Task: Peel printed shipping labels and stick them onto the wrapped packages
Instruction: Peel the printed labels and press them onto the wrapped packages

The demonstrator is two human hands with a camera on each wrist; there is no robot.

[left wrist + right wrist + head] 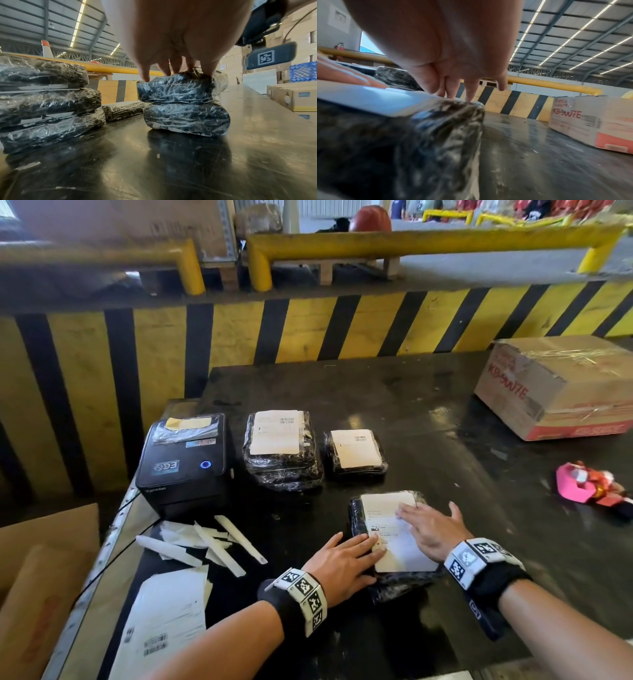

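Note:
A black plastic-wrapped package [394, 583] [181, 102] [402, 135] lies near the front of the dark table [428, 412], with a white shipping label [394, 529] [373, 100] on its top. My left hand [342, 559] [171, 47] lies flat on the label's left side, fingers straight. Flat on the label's right side presses my right hand [431, 529] [453, 60]. Behind stand a taller labelled package stack [282, 450] [46, 101] and a smaller labelled package [354, 453].
A black label printer [185, 463] sits at the table's left. Torn backing strips [205, 539] and printed sheets [164, 621] lie in front of it. A taped cardboard box [555, 385] [594, 121] stands back right, a pink tape dispenser [582, 482] at right.

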